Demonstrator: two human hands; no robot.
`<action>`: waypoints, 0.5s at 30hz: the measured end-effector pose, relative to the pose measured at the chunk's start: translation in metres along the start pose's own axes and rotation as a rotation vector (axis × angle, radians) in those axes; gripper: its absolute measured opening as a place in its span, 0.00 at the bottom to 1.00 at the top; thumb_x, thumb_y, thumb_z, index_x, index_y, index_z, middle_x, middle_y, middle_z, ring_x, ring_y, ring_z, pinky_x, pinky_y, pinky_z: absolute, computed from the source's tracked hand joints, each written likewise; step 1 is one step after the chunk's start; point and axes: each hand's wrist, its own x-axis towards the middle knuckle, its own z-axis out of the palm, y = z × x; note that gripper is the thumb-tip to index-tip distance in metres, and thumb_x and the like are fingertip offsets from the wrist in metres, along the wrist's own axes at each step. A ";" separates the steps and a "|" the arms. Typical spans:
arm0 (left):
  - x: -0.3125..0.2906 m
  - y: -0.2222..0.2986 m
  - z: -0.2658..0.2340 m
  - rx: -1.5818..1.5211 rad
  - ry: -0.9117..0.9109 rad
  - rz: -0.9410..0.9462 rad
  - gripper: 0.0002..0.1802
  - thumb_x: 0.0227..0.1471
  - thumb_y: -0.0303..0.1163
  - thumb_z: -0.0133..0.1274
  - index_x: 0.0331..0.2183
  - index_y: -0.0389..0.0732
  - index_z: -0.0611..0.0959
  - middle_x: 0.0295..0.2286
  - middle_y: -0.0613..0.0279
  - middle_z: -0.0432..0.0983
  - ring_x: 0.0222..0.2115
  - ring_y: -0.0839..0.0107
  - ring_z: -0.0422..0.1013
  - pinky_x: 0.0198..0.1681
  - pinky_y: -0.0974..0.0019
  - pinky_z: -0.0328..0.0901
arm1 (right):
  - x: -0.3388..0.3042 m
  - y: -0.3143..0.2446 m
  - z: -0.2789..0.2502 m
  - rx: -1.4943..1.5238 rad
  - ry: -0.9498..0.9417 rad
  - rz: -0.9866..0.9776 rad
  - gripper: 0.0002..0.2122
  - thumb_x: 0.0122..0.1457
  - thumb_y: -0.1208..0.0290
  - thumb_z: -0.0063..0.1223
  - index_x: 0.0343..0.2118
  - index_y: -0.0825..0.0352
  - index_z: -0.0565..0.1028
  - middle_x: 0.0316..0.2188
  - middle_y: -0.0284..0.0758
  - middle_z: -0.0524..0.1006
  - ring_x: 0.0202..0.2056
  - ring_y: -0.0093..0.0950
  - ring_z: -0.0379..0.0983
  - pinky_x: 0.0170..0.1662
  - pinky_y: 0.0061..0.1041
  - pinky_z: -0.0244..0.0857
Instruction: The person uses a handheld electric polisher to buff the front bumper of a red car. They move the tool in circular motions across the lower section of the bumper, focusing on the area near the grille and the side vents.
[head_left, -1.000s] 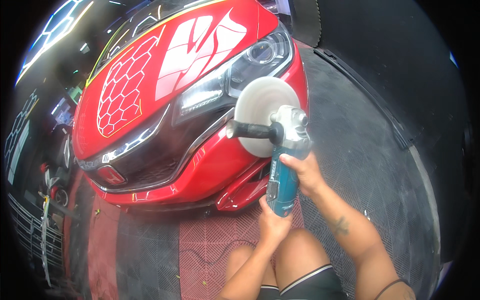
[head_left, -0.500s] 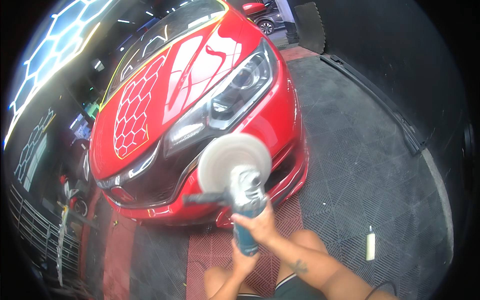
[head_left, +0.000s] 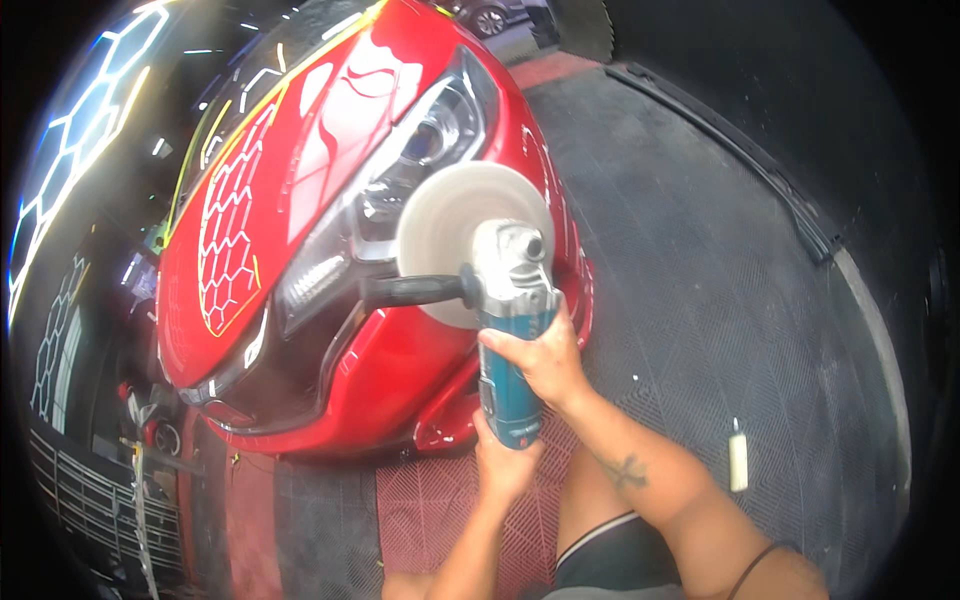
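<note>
Both my hands hold a teal and silver car polisher (head_left: 512, 390) with a round, pale buffing pad (head_left: 440, 215) at its far end. My left hand (head_left: 505, 465) is closed round the rear end of the body. Further up, my right hand (head_left: 548, 358) grips the body just behind the silver head. A black side handle (head_left: 415, 291) sticks out to the left, with no hand on it. The pad overlaps the front corner of a red car (head_left: 410, 375), just below the headlight (head_left: 430, 135). Whether it touches the paint, I cannot tell.
A pale bottle (head_left: 738, 462) with a narrow tip stands on the dark grid floor (head_left: 660, 270) at right. Red tiles (head_left: 430, 510) lie below the bumper. A long black strip (head_left: 730, 150) runs along the dark right wall. Metal bars (head_left: 90, 500) stand at far left.
My hands have moved the polisher upward and a little right, so the pad sits closer to the headlight. The view has shifted, with the car now further left. Both hands keep their grip.
</note>
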 end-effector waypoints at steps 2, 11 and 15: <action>-0.001 -0.020 0.002 -0.036 -0.001 -0.011 0.41 0.46 0.26 0.70 0.59 0.40 0.67 0.41 0.52 0.83 0.39 0.57 0.82 0.48 0.53 0.77 | -0.010 -0.003 0.007 -0.089 0.005 0.002 0.40 0.52 0.63 0.87 0.59 0.71 0.67 0.49 0.42 0.85 0.47 0.31 0.85 0.54 0.36 0.82; -0.024 -0.126 -0.034 -0.153 -0.037 -0.019 0.52 0.52 0.41 0.78 0.69 0.36 0.67 0.54 0.56 0.79 0.51 0.65 0.79 0.57 0.57 0.74 | -0.080 0.069 0.053 -0.360 -0.086 0.141 0.61 0.44 0.45 0.88 0.77 0.57 0.56 0.64 0.52 0.80 0.61 0.58 0.81 0.61 0.54 0.79; 0.010 -0.105 -0.018 -0.096 -0.008 0.066 0.54 0.50 0.35 0.77 0.70 0.38 0.64 0.55 0.55 0.78 0.50 0.65 0.78 0.56 0.57 0.73 | -0.032 0.064 0.028 -0.219 0.028 0.122 0.59 0.44 0.51 0.90 0.75 0.61 0.58 0.62 0.52 0.80 0.62 0.51 0.81 0.63 0.49 0.76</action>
